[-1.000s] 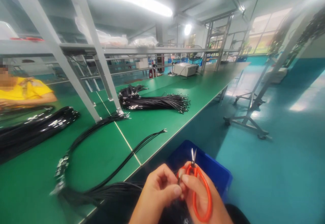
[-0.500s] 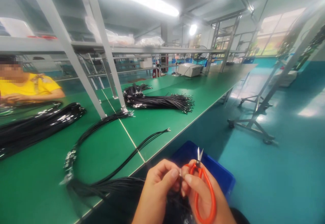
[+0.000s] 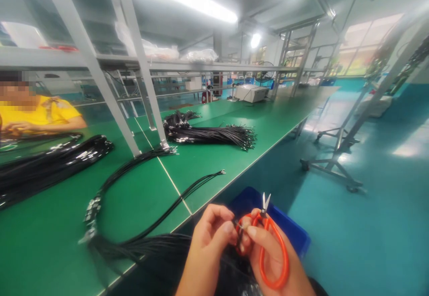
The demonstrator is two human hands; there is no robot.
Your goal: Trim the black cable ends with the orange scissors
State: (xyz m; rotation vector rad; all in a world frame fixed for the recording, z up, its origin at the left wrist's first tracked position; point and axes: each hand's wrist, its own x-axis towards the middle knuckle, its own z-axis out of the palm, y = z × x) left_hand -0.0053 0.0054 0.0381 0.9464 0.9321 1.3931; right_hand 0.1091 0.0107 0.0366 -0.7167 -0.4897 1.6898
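Observation:
My right hand is closed around scissors with red-orange handles; their short metal blades point up and stand slightly apart. Its thumb and forefinger also pinch at something thin and pale, too small to name. Just to the left, my left hand is closed in a pinch on the end of a black cable, mostly hidden by the fingers. A narrow gap separates the two sets of fingertips. Black cables run from the table edge towards my lap, below the left hand.
A blue bin stands beyond my hands, below the green table. Cable bundles lie on the tabletop among grey shelf posts. A person in yellow sits at the left. A wheeled metal rack stands at the right.
My right hand and the scissors have shifted slightly right, so the fingertips of both hands are a little farther apart. The cables on the table have not moved.

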